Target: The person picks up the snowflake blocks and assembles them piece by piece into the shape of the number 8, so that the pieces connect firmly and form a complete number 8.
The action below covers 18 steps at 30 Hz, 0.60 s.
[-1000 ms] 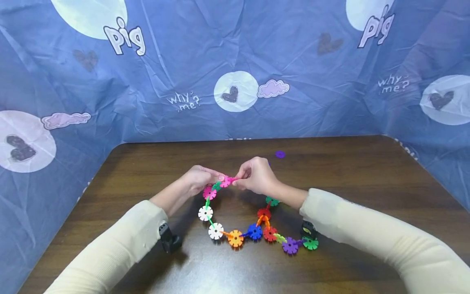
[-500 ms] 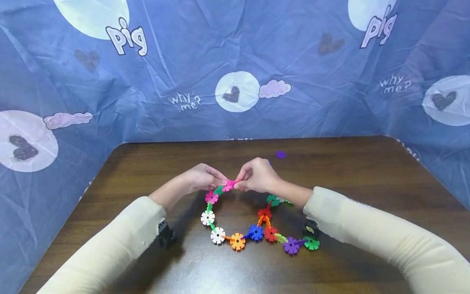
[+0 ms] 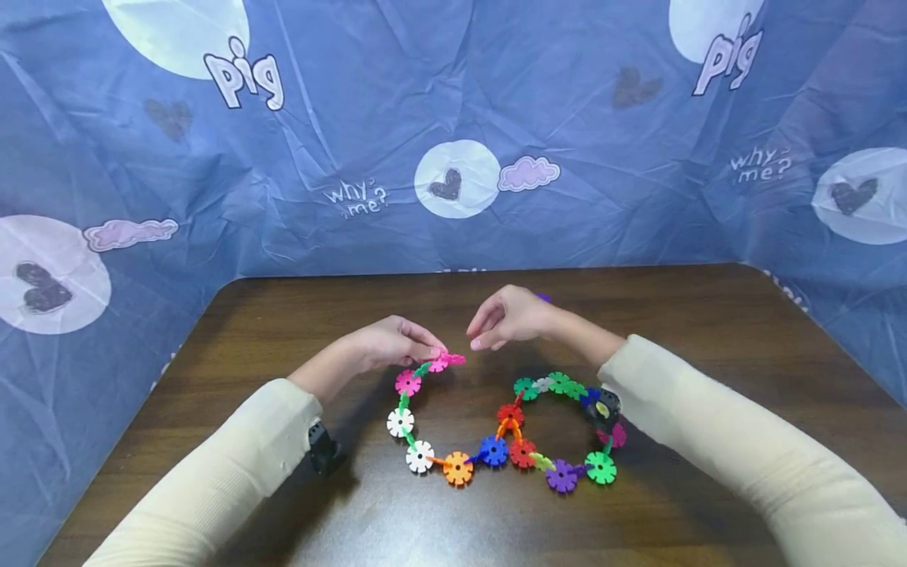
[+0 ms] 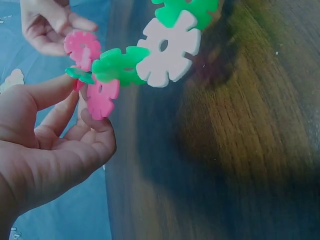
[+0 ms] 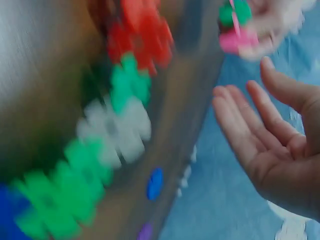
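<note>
A chain of notched plastic snowflake discs lies on the table, with a closed-looking ring at right and a curved open arm at left. My left hand (image 3: 388,343) pinches the far end of that arm, near a pink disc (image 3: 439,361); another pink disc (image 4: 81,47) sticks out past the fingers. White discs (image 3: 400,422), an orange disc (image 3: 457,468) and a blue disc (image 3: 493,450) follow along the arm toward red discs (image 3: 523,453). To the right of the pink end hovers my right hand (image 3: 516,316), its fingers apart and holding nothing. My right wrist covers part of the ring.
A loose purple disc (image 3: 543,298) lies behind my right hand, partly hidden. The right wrist view also shows a loose blue disc (image 5: 155,183) near the table edge. A blue printed cloth (image 3: 354,118) hangs behind the brown table (image 3: 298,299).
My right hand has let go of the pink end disc and moved up and right, uncovering the ring's far side. The left hand keeps its pinch, after a slight shift right.
</note>
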Available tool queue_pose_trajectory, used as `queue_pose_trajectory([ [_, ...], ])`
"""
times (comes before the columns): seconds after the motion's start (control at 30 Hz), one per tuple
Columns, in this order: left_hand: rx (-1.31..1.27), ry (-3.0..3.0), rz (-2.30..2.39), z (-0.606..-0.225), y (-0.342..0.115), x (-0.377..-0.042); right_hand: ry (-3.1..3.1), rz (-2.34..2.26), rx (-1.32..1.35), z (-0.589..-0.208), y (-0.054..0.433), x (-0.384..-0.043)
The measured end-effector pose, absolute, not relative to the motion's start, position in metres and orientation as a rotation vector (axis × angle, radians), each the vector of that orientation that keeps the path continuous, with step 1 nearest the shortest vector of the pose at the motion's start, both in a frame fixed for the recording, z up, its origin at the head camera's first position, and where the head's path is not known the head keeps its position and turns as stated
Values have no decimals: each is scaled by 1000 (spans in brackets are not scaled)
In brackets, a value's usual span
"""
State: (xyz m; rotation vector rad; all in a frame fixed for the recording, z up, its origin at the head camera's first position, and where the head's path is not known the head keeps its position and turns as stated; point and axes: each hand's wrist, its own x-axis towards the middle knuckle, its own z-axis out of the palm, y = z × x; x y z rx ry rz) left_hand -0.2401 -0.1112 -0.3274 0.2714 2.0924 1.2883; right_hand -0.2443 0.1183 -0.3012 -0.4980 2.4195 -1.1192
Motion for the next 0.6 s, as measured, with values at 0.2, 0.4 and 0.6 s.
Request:
queue_pose_trajectory([
  [0.2, 243, 2090, 1289, -329, -112, -240, 2698, -799, -465, -296, 135, -279],
  [0.4, 241, 2043, 1327, -335, -108, -238, 2816, -506, -424, -315, 142, -300],
  [0.6, 243, 2040, 1332, -334, -107, -239, 2890, -212, -455, -328, 142, -311],
])
